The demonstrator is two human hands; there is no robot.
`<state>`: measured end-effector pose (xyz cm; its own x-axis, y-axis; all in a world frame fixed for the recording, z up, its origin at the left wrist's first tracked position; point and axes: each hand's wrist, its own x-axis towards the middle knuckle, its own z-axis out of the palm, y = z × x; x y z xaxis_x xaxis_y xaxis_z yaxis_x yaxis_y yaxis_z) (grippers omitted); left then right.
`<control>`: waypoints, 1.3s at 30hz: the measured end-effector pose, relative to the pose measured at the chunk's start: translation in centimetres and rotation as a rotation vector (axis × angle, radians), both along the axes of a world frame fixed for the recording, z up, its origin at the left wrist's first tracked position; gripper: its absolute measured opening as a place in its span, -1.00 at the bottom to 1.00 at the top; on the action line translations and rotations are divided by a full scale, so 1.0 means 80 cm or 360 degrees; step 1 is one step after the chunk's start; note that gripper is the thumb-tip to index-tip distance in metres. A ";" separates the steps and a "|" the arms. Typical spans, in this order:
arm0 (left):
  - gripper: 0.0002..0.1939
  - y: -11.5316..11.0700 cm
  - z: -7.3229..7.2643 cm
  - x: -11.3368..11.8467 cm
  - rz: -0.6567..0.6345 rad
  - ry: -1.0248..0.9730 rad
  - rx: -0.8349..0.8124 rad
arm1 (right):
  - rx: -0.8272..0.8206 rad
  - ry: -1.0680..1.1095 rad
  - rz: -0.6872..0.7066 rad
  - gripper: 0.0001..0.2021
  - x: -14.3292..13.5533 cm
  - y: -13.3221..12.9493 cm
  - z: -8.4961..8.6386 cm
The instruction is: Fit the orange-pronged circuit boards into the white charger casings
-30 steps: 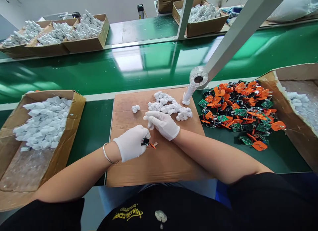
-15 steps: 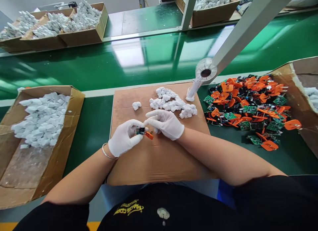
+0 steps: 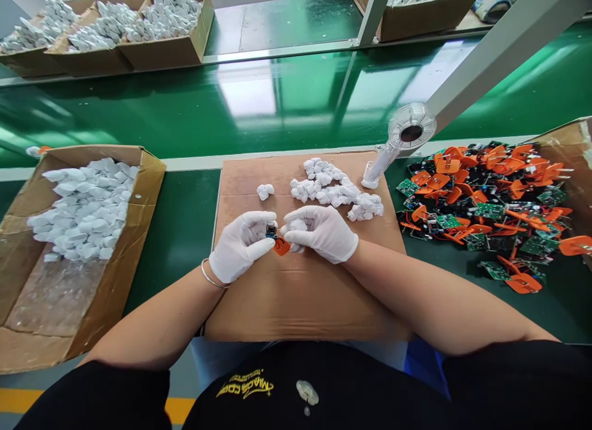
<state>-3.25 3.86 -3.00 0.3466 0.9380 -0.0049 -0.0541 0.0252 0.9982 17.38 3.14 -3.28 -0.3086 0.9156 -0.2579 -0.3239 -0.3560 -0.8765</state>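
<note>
My gloved left hand (image 3: 241, 245) pinches a small circuit board (image 3: 271, 231) with an orange plastic part (image 3: 282, 246) hanging at its lower right. Close beside it, my gloved right hand (image 3: 321, 232) has its fingers curled together at the orange part; what they hold, if anything, is hidden against the white glove. Both hands are above a brown cardboard sheet (image 3: 296, 300). Beyond them on the sheet lie a white cluster of pieces (image 3: 265, 191) and a larger group of white pieces (image 3: 326, 186).
An open carton of white pieces (image 3: 139, 189) stands at the left. Orange parts and green boards (image 3: 490, 195) are heaped at the right. A clear handheld fan (image 3: 382, 161) stands at the sheet's back right corner, near a slanted grey post (image 3: 499, 57).
The view has shifted, so the surroundings sit further right. The board and orange part have turned in my left hand. My right fingers have closed in nearer the orange part.
</note>
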 end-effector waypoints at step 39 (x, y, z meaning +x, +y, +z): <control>-0.62 -0.003 0.003 0.001 -0.0045 0.0164 0.0127 | 0.0119 0.0119 -0.0169 -0.66 0.000 0.006 -0.004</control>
